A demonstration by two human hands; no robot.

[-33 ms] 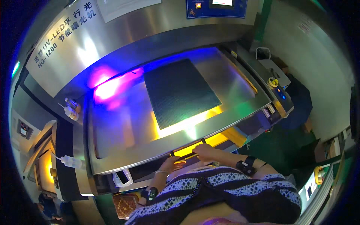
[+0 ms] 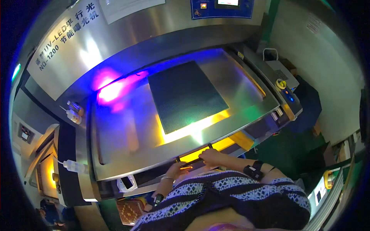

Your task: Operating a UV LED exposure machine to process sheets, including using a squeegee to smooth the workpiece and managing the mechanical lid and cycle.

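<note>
Steel tray handle (image 2: pixel 194 158), both hands

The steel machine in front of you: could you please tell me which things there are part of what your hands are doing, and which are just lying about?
In hand:
left hand
right hand
black handle bar
steel lid
dark panel

Lying about:
two small bottles
white bottle
grey box
</note>
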